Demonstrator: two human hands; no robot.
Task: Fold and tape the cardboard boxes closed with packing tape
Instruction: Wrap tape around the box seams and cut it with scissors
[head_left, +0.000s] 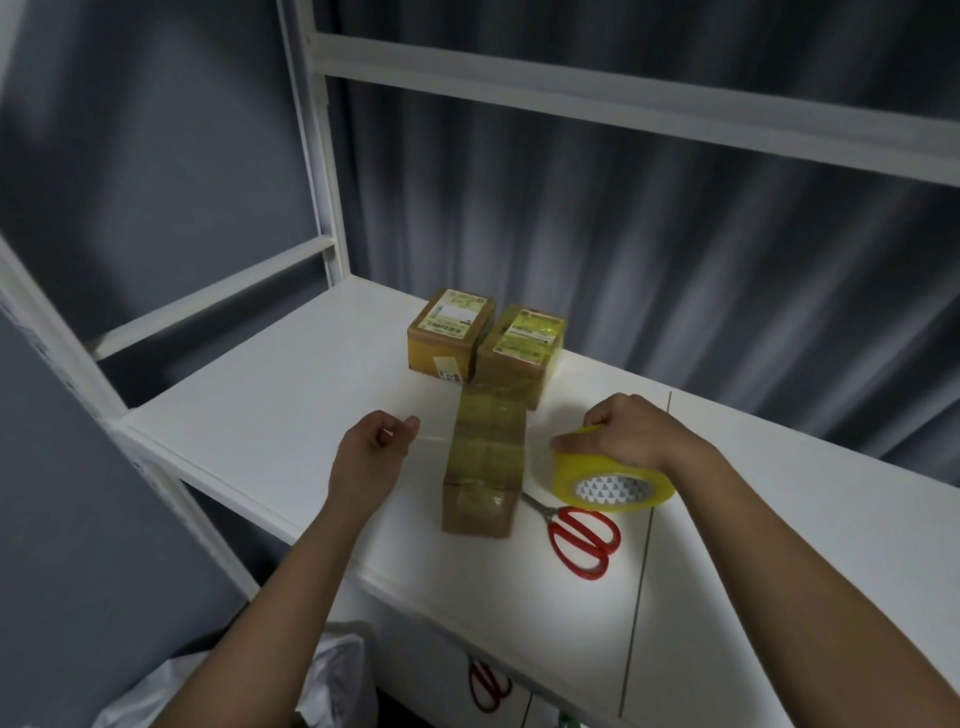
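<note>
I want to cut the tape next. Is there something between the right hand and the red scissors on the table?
Nothing visible blocks the way. The right hand grips the tape roll, and the red scissors lie on the table just in front of the roll, right of the long box. The hand must release the roll first.

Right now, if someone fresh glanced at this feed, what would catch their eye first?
Probably the yellow tape roll gripped by the right hand, with a clear strip stretched across the long box to the left hand, which pinches its end. Next, the red scissors lying on the white table just near of the roll. Two labelled boxes sit side by side behind the long box.
</note>
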